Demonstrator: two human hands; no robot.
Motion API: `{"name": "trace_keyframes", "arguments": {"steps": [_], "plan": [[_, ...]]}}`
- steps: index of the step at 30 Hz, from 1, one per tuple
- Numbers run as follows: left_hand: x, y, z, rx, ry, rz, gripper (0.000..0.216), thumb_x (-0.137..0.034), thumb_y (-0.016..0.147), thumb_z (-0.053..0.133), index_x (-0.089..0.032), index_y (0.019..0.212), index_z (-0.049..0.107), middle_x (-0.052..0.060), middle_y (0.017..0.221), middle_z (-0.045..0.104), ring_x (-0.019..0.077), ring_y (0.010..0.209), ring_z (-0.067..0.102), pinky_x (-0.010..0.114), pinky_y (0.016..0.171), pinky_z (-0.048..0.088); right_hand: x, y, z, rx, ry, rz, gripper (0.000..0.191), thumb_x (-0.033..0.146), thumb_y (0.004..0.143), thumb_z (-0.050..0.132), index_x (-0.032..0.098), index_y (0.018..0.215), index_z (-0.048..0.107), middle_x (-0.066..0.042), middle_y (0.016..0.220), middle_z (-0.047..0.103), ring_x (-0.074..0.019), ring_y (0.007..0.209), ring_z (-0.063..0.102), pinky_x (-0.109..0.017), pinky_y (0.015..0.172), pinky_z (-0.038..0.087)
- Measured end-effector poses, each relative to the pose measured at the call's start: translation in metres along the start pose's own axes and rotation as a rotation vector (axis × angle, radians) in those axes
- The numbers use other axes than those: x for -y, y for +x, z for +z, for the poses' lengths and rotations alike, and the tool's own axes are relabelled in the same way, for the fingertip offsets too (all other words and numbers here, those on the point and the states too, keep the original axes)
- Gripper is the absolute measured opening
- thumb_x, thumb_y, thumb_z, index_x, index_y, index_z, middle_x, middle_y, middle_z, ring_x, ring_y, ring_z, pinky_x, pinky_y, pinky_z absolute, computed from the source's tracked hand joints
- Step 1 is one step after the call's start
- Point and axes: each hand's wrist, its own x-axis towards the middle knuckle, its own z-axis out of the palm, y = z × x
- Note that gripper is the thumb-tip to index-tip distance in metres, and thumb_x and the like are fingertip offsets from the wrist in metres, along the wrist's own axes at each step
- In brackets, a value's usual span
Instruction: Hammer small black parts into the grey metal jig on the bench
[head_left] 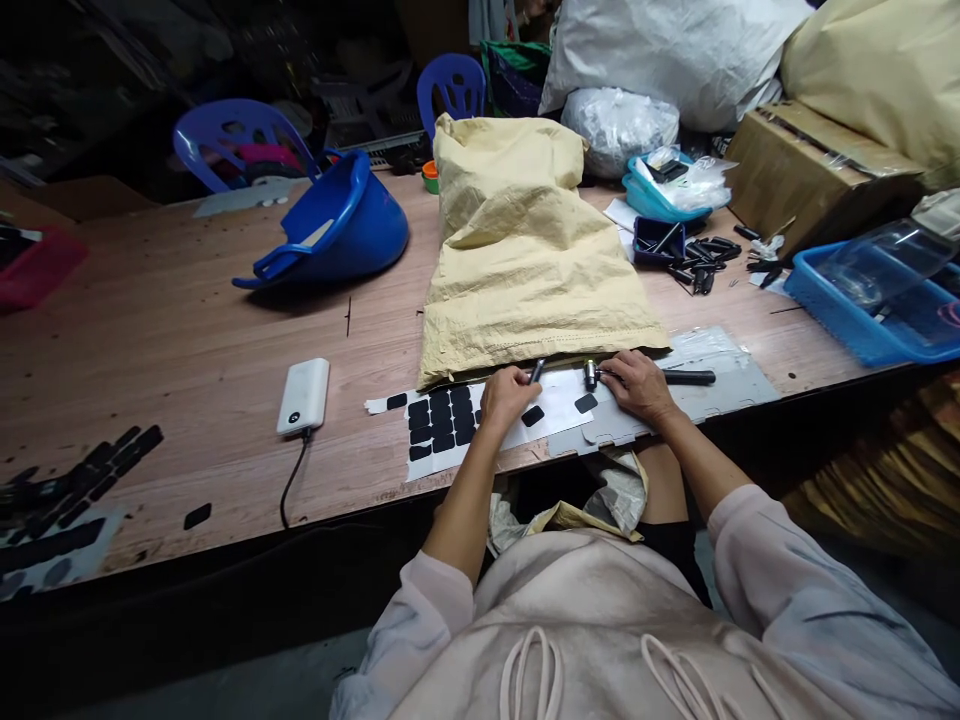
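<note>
My left hand [507, 398] is closed around a short dark rod [537, 371] with a shiny upper end; its exact kind is unclear. My right hand [637, 384] grips a hammer [690, 378] close to its metal head, with the black handle sticking out to the right. Beneath my hands lies a white sheet [562, 392] carrying black rounded patches. Several black patches [441, 420] sit in rows left of my left hand, and single ones lie between my hands. A grey board [720, 385] is under the hammer handle.
A large beige sack [532, 240] lies just beyond my hands. To the left are a white power bank [304, 397] with a cable and a tilted blue basin [352, 225]. Black pieces [701, 262], a blue basket [847, 320] and a cardboard box [817, 170] occupy the right.
</note>
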Motion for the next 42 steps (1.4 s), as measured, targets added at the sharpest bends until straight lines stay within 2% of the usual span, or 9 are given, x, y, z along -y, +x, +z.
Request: {"name": "trace_keyframes", "arguments": {"steps": [5, 12, 18, 24, 29, 31, 36, 42], "plan": [[0.026, -0.029, 0.023, 0.039, 0.032, 0.349, 0.015, -0.019, 0.078, 0.076, -0.023, 0.093, 0.076, 0.002, 0.095, 0.073, 0.0178, 0.087, 0.068, 0.027, 0.078, 0.051, 0.0, 0.0, 0.0, 0.004, 0.012, 0.006, 0.019, 0.032, 0.101, 0.058, 0.024, 0.105, 0.075, -0.008, 0.097, 0.07, -0.0253, 0.094, 0.06, -0.039, 0.086, 0.047], [0.039, -0.028, 0.043, -0.093, 0.038, 0.459, 0.013, -0.027, 0.083, 0.083, -0.024, 0.095, 0.078, 0.002, 0.095, 0.069, 0.0199, 0.094, 0.065, 0.03, 0.083, 0.05, -0.002, 0.0, -0.001, 0.018, 0.016, 0.006, 0.024, 0.035, 0.103, 0.054, 0.024, 0.107, 0.075, -0.009, 0.099, 0.071, -0.0259, 0.095, 0.061, -0.04, 0.085, 0.048], [0.041, -0.024, 0.045, -0.074, -0.032, 0.428, 0.014, -0.026, 0.083, 0.084, -0.025, 0.096, 0.08, 0.001, 0.094, 0.067, 0.0171, 0.087, 0.063, 0.028, 0.077, 0.049, 0.009, 0.003, -0.014, 0.013, 0.065, -0.019, 0.027, 0.035, 0.105, 0.051, 0.026, 0.115, 0.074, -0.008, 0.1, 0.072, -0.024, 0.095, 0.065, -0.036, 0.082, 0.052], [0.04, -0.025, 0.045, -0.067, -0.088, 0.391, 0.016, -0.026, 0.083, 0.086, -0.026, 0.099, 0.081, 0.0, 0.094, 0.066, 0.0155, 0.086, 0.063, 0.028, 0.078, 0.048, 0.055, 0.005, -0.026, 0.062, 0.171, -0.07, 0.03, 0.034, 0.107, 0.049, 0.027, 0.125, 0.073, -0.006, 0.1, 0.072, -0.0179, 0.085, 0.067, -0.028, 0.071, 0.051], [0.041, -0.024, 0.045, -0.062, -0.102, 0.398, 0.015, -0.026, 0.083, 0.086, -0.026, 0.097, 0.082, 0.0, 0.094, 0.066, 0.0153, 0.086, 0.062, 0.027, 0.077, 0.047, 0.083, 0.006, -0.023, 0.056, 0.245, -0.098, 0.036, 0.03, 0.107, 0.049, 0.03, 0.137, 0.068, -0.007, 0.105, 0.073, -0.0189, 0.092, 0.068, -0.029, 0.081, 0.054], [0.041, -0.023, 0.045, -0.061, -0.094, 0.396, 0.012, -0.027, 0.083, 0.086, -0.026, 0.094, 0.082, 0.0, 0.093, 0.065, 0.0153, 0.086, 0.062, 0.027, 0.076, 0.047, 0.087, 0.005, -0.019, 0.054, 0.237, -0.095, 0.038, 0.028, 0.106, 0.049, 0.031, 0.139, 0.067, -0.007, 0.105, 0.073, -0.0195, 0.093, 0.068, -0.029, 0.081, 0.054], [0.041, -0.024, 0.047, -0.077, -0.097, 0.395, 0.009, -0.028, 0.086, 0.083, -0.028, 0.095, 0.082, -0.001, 0.09, 0.065, 0.0153, 0.087, 0.063, 0.026, 0.076, 0.047, 0.085, 0.003, -0.014, 0.12, 0.154, -0.111, 0.035, 0.029, 0.106, 0.05, 0.031, 0.132, 0.073, -0.005, 0.097, 0.072, -0.0178, 0.082, 0.067, -0.027, 0.068, 0.051], [0.042, -0.024, 0.047, -0.076, -0.136, 0.403, 0.015, -0.024, 0.083, 0.086, -0.027, 0.097, 0.083, 0.0, 0.093, 0.066, 0.0155, 0.088, 0.064, 0.027, 0.078, 0.048, 0.077, 0.002, -0.021, 0.033, 0.177, -0.056, 0.036, 0.031, 0.107, 0.05, 0.031, 0.135, 0.071, -0.006, 0.1, 0.073, -0.0191, 0.089, 0.069, -0.029, 0.076, 0.053]]}}
